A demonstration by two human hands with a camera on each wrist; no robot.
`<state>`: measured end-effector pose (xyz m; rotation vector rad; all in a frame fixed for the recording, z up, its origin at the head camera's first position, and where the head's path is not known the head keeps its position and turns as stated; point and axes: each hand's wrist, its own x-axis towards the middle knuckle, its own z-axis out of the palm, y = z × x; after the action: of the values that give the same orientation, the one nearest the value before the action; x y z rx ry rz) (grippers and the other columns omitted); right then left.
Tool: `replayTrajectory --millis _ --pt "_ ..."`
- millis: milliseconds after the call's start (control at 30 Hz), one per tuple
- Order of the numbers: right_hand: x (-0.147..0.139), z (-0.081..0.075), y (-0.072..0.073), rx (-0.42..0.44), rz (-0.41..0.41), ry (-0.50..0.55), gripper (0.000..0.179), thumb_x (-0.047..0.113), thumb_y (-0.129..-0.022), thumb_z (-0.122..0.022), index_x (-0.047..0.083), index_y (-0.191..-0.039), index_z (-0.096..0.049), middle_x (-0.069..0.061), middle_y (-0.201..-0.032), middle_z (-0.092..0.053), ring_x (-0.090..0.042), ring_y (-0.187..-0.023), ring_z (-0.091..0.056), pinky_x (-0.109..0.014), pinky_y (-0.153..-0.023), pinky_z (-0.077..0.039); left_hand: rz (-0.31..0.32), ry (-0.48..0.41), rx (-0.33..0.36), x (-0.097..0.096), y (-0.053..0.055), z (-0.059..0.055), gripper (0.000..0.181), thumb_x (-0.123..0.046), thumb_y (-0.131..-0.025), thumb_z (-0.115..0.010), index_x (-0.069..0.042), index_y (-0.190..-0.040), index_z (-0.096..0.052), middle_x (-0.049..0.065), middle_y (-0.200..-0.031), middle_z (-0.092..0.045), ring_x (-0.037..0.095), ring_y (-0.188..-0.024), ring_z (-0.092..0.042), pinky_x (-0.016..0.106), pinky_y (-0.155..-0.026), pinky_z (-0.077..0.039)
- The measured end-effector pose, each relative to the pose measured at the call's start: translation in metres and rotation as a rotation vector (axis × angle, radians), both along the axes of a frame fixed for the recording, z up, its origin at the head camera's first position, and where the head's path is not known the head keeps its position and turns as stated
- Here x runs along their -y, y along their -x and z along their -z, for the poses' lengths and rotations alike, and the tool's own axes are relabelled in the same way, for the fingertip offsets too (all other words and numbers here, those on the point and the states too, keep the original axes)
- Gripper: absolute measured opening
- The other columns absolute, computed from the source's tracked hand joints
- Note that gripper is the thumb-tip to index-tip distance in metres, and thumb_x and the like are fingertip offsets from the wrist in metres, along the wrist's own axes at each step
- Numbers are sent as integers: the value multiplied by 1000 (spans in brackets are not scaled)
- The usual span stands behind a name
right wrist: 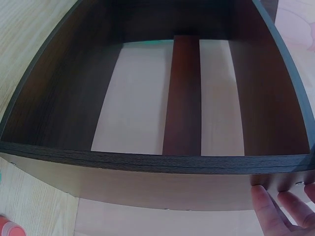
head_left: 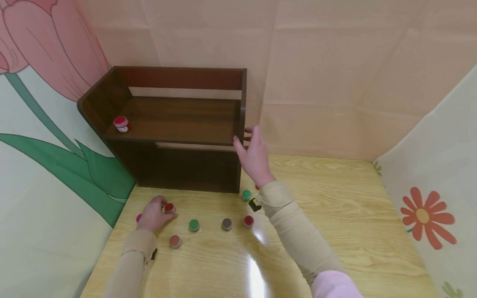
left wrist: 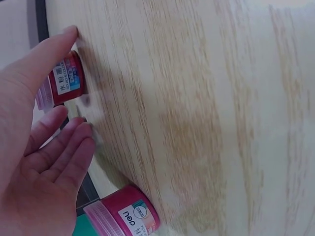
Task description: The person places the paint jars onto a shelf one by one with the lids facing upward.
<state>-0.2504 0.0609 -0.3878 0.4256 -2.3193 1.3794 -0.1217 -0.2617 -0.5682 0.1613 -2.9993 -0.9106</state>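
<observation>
My left hand (head_left: 154,215) is low over the table's left side, thumb and fingers on either side of a red paint jar (head_left: 169,208). In the left wrist view this paint jar (left wrist: 69,78) shows a printed label between thumb and index finger. A second red jar (left wrist: 130,211) stands below those fingers. My right hand (head_left: 255,155) grips the right side panel of a dark brown two-tier shelf (head_left: 179,120), thumb at the front edge. From the right wrist view, its fingers (right wrist: 269,209) lie against the panel's outer face. Another red-lidded jar (head_left: 121,124) sits on the upper tier's left end.
On the wooden table (head_left: 357,215) stand an orange-brown jar (head_left: 175,241), a green jar (head_left: 193,225), a grey-brown jar (head_left: 227,224), a red jar (head_left: 248,222) and another green one near the shelf. A pink lid (head_left: 138,217) peeks past my left hand. Cloth-covered walls enclose the table.
</observation>
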Motion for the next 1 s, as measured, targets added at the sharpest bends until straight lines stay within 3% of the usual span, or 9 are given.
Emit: replayTrajectory --millis 400,667,1000 --pt "2 2 1 -3 -4 21 39 21 -98 -66 0 -125 -48 -16 -127 -57 -29 -104 -65 -41 -80 -59 14 -26 -40 5 2 10 50 -26 -77 -91 1 -105 -60 12 -95 -60 29 -86 -57 46 -76 -51" --pt "3 4 3 -9 -8 19 40 22 -98 -66 -2 -125 -47 -17 -127 -56 -30 -105 -65 -44 -80 -59 40 -58 -84 4 5 20 29 -14 -85 -83 -1 -101 -61 7 -89 -61 23 -78 -59 41 -70 -52" --pt "4 3 3 3 -15 26 40 22 -99 -66 0 -125 -47 -17 -127 -57 -31 -105 -65 -45 -81 -59 31 -117 -92 2 9 15 34 -21 -90 -78 3 -111 -63 12 -98 -67 29 -88 -67 46 -80 -57"
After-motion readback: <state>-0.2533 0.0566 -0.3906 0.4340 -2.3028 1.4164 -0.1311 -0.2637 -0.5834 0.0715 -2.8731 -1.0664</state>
